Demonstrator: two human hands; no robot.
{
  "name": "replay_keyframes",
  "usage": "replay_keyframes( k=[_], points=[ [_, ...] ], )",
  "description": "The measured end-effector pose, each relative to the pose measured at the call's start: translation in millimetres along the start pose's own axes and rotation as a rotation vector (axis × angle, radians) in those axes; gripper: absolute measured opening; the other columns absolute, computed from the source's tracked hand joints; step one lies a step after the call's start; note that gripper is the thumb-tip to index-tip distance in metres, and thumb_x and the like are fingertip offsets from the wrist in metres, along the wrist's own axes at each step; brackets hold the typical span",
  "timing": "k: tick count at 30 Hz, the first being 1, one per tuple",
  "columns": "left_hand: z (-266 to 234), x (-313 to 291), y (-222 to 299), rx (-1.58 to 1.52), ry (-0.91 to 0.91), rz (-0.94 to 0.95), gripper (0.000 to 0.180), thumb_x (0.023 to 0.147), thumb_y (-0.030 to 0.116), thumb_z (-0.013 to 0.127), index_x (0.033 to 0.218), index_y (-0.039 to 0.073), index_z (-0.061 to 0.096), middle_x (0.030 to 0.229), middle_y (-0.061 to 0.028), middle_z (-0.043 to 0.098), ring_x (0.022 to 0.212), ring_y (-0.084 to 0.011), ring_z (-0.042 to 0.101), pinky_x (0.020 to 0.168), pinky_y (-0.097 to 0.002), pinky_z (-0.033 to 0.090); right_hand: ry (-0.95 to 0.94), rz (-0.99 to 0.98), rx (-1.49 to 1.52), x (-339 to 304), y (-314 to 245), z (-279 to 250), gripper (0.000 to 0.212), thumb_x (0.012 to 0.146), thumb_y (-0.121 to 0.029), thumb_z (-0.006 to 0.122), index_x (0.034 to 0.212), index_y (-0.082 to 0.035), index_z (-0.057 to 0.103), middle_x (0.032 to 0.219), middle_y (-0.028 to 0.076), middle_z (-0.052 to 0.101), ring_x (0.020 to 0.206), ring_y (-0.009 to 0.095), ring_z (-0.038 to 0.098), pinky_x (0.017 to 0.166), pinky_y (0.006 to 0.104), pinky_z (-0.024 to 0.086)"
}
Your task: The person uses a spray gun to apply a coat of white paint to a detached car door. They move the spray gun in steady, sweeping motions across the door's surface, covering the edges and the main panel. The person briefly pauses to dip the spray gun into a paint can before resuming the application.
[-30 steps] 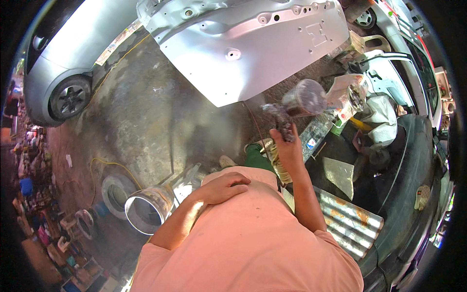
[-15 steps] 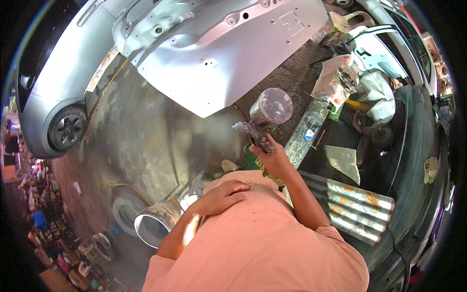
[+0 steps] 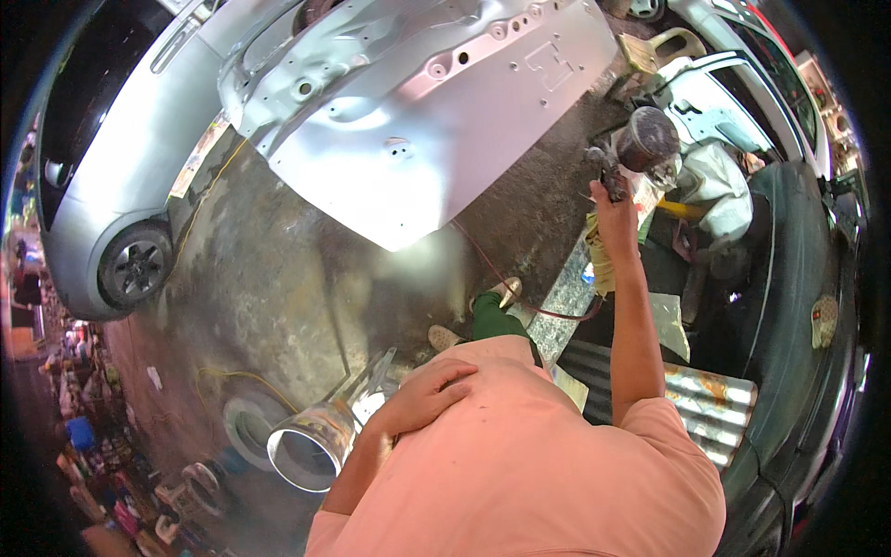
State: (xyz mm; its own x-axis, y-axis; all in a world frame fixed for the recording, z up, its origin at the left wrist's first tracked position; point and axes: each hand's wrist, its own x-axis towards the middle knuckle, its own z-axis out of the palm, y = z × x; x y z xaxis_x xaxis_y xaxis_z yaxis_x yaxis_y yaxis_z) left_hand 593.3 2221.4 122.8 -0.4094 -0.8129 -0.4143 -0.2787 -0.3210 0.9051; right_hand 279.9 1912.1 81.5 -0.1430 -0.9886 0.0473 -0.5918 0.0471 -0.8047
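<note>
Out to the right, my right hand (image 3: 616, 212) is wrapped round the grip of a spray gun (image 3: 608, 169). A round paint cup (image 3: 648, 139) sits on top of the gun. Close to that wrist hangs a yellowish cloth (image 3: 600, 255), and a dark red hose (image 3: 561, 316) loops below it toward the floor. My left hand (image 3: 432, 395) lies flat on the front of my pink shirt, fingers stretched out and holding nothing. Ahead is a large silver car body panel (image 3: 483, 139), its holes and pressed ribs facing up; the gun is to its right, apart from it.
A silver car with a black wheel (image 3: 135, 265) stands at the left. On the right are a narrow speckled board (image 3: 568, 316), a corrugated sheet (image 3: 710, 408), a white bundle (image 3: 719, 190) and a dark car body (image 3: 789, 353). A metal cylinder (image 3: 306, 455) stands at lower left.
My right hand has carried the spray gun forward and right, away from my body, and the arm is now stretched out. The hose and my feet show more. My left hand stays on my shirt.
</note>
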Motion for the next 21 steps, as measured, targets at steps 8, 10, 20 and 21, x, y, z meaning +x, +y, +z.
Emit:
replay_keyframes(
  k=[8,10,20,21],
  points=[
    [-2,-23,-1,-0.034,0.035,0.035,0.046,0.103,0.027,0.053,0.140,0.001,0.054,0.146,-0.0155,0.052,0.137,-0.0293,0.046,0.116,-0.0394,0.035,-0.295,-0.094,0.190,-90,-78,85,0.053,0.094,-0.036,0.073,0.132,-0.004,0.054,0.110,0.023,0.071,0.102,0.040,0.069,0.087,0.0427,0.052],
    [-3,-32,-2,-0.024,0.045,0.045,0.047,0.102,0.028,0.053,0.140,0.000,0.054,0.146,-0.0163,0.051,0.138,-0.0301,0.046,0.116,-0.0402,0.034,-0.421,-0.125,0.201,-127,-103,118,0.041,0.096,-0.027,0.073,0.122,-0.001,0.058,0.101,0.008,0.070,0.089,0.017,0.060,0.083,0.0334,0.049],
    [-37,-73,32,-0.096,0.081,0.223,0.050,0.101,0.033,0.055,0.135,-0.003,0.057,0.145,-0.0177,0.053,0.136,-0.0324,0.048,0.116,-0.0422,0.034,-0.868,-0.028,0.364,-165,-203,110,0.037,0.098,-0.016,0.069,0.131,-0.003,0.059,0.113,0.005,0.071,0.101,0.013,0.062,0.089,0.0312,0.049],
    [-50,-66,46,-0.146,0.032,0.337,0.049,0.102,0.033,0.053,0.134,-0.003,0.057,0.144,-0.0179,0.054,0.134,-0.0326,0.049,0.115,-0.0429,0.035,-0.832,-0.033,0.343,-156,-197,104,0.037,0.097,-0.014,0.068,0.131,-0.002,0.059,0.113,0.006,0.071,0.100,0.014,0.062,0.091,0.0314,0.049]
  ],
)
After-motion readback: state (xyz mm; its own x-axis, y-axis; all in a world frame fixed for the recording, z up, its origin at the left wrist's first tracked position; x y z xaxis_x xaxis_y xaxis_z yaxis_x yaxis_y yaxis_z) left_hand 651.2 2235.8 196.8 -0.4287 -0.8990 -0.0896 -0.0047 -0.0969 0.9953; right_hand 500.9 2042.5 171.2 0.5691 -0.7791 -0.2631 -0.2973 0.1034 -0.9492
